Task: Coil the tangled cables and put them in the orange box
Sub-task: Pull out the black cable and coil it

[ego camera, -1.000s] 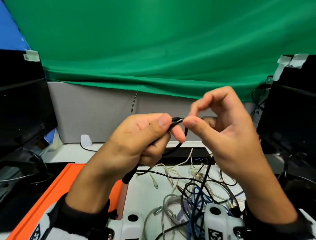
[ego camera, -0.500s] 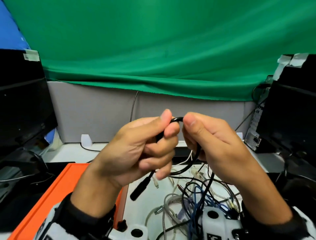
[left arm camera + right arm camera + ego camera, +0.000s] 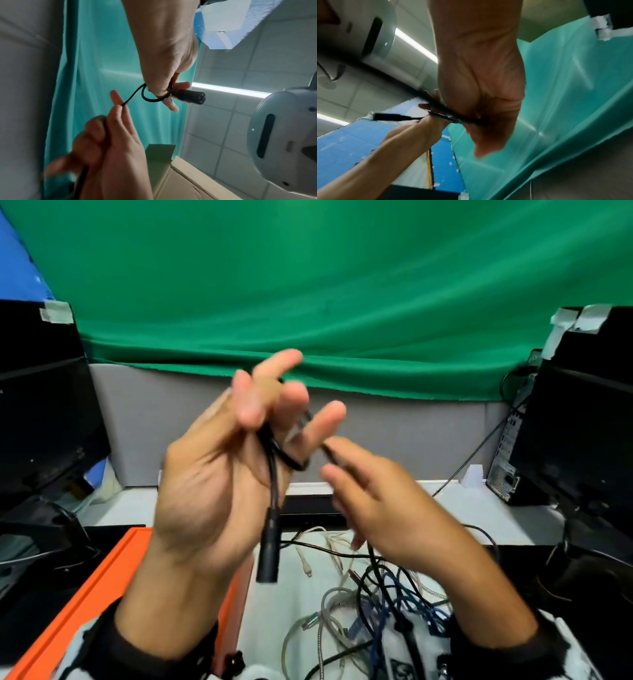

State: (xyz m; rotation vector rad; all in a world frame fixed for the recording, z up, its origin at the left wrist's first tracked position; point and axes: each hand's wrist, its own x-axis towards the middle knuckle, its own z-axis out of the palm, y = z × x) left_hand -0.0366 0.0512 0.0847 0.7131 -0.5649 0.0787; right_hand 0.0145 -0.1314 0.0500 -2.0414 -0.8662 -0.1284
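My left hand is raised with the palm towards me and the fingers spread. A thin black cable is looped round those fingers, and the thumb pins it. Its black barrel connector hangs below the palm. Just to the right and lower, my right hand pinches the same cable. In the left wrist view the loop circles the left hand's fingers, and the right hand holds the strand. The orange box lies at the lower left. A tangle of cables lies on the white table.
Black monitors stand at the left and the right. A grey partition and a green cloth close off the back. A computer case stands at the far right of the table.
The left hand has risen, turned its palm towards me and spread its fingers, with the cable now looped round them. The right hand has dropped lower and to the right along the cable.
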